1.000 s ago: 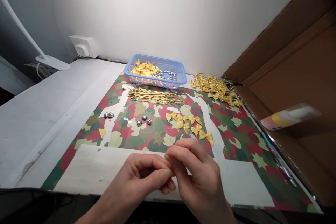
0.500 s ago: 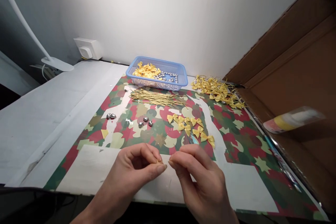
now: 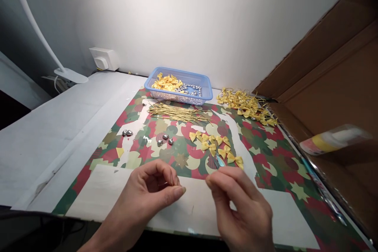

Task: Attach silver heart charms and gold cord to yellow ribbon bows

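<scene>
My left hand [image 3: 152, 195] is closed in a pinch, thumb against fingertips, above the white strip at the table's near side. Whatever it may hold is too small to make out. To its right, my right hand [image 3: 240, 208] is also pinched, its fingertips apart from the left ones; anything between them cannot be told. Just beyond the right hand lie several yellow ribbon bows [image 3: 212, 143] and a small tool with a light-blue part [image 3: 220, 161]. Beyond the left hand rest three silver beads [image 3: 165, 136], with more silver beads [image 3: 127, 132] farther left.
A blue basket [image 3: 178, 71] at the back holds yellow bows and silver beads. Gold cords [image 3: 178, 112] lie before it. A heap of corded bows [image 3: 246, 104] is at back right, beside a cardboard box [image 3: 327, 86] and a bottle [image 3: 327, 140]. A lamp [image 3: 71, 75] stands left.
My right hand has moved right and slightly down, widening the gap from my left hand. My left hand stays nearly in place, still pinched. The camera view has shifted slightly.
</scene>
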### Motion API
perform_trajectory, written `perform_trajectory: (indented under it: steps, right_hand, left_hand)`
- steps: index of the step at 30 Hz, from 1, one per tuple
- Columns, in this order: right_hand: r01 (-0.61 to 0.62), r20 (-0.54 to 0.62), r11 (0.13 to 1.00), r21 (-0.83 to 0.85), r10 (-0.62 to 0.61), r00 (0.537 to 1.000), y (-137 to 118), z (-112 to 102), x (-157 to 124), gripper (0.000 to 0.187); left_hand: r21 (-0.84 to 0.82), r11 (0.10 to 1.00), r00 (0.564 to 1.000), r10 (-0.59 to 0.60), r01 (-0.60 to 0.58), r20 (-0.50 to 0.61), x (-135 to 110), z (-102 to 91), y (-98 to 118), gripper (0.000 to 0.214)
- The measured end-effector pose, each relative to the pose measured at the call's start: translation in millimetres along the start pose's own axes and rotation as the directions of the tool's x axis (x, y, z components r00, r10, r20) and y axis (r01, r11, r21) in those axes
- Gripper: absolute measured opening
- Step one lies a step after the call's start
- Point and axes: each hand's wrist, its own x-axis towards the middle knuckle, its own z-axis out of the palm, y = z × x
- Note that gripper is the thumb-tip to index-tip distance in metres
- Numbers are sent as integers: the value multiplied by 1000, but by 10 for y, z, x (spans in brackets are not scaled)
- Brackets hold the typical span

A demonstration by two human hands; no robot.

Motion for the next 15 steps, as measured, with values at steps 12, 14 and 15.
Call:
perform_trajectory:
  steps: [12, 14, 15]
  right_hand:
    - [-436, 3, 734, 520, 509, 861, 234, -285, -80, 16]
    - [-447, 1, 633, 632, 577, 817, 343, -386, -146, 18]
    - [-444, -17, 619, 648, 594, 804, 386, -423, -177, 18]
  left_hand:
    - [100, 994, 999, 49, -50, 12, -56, -61, 44, 24]
    - [178, 981, 997, 68, -71, 20, -66, -98, 25, 24]
    - [213, 975, 997, 63, -69, 36, -70, -106, 10, 23]
